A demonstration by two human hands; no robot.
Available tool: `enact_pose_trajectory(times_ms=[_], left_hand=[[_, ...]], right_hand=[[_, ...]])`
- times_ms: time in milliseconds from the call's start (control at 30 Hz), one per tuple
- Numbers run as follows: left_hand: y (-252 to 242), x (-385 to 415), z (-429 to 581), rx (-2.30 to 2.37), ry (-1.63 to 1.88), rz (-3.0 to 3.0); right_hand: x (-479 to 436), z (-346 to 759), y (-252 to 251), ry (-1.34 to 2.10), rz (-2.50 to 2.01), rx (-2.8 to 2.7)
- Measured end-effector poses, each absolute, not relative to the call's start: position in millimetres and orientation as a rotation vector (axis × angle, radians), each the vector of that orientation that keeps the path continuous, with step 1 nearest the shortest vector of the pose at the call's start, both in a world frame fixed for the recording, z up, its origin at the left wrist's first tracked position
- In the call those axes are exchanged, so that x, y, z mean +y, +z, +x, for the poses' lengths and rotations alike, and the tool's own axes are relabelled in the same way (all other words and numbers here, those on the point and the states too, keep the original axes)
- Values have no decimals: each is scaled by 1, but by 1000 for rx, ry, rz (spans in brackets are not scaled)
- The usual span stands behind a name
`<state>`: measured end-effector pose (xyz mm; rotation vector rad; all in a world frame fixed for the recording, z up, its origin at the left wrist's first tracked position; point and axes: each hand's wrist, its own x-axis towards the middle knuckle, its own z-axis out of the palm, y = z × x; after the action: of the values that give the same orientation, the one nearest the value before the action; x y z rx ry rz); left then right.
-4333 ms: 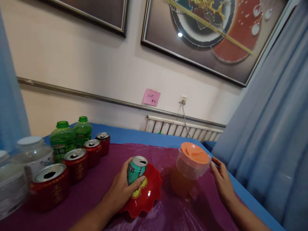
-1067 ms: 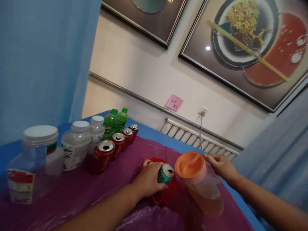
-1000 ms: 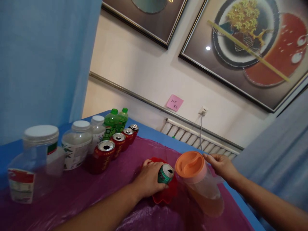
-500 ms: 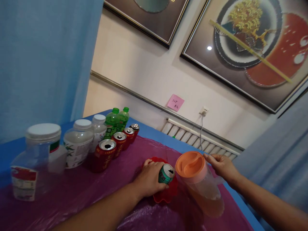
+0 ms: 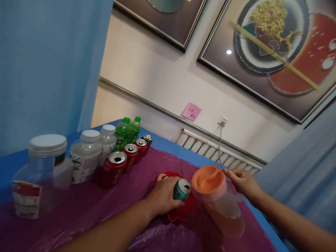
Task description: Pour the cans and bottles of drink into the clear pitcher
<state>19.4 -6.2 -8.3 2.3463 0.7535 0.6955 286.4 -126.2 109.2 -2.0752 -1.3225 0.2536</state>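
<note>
My left hand (image 5: 164, 196) is wrapped round a green drink can (image 5: 182, 189) with an opened top. The can is over a red scalloped dish (image 5: 181, 212), partly hidden by my hand. On the right, my right hand (image 5: 244, 183) closes round the handle of a clear plastic pitcher (image 5: 223, 210) with an orange lid (image 5: 208, 179). The pitcher leans toward the can, and brownish liquid shows in its lower part. Its lid is close to the can's top; I cannot tell whether they touch.
Red cans (image 5: 115, 168) stand in a row at left, beside green bottles (image 5: 123, 134) and clear jars with white lids (image 5: 86, 154). A purple plastic sheet (image 5: 147, 175) covers the blue table (image 5: 161, 145). A radiator (image 5: 204, 148) is behind it.
</note>
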Motion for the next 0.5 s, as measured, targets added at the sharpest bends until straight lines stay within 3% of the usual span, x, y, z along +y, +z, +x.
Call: enact_pose_trajectory(times_ms=[500], left_hand=[[-7,-8,19,742,689,2359]], right_hand=[[-127,284,111,242,-2083,-1336]])
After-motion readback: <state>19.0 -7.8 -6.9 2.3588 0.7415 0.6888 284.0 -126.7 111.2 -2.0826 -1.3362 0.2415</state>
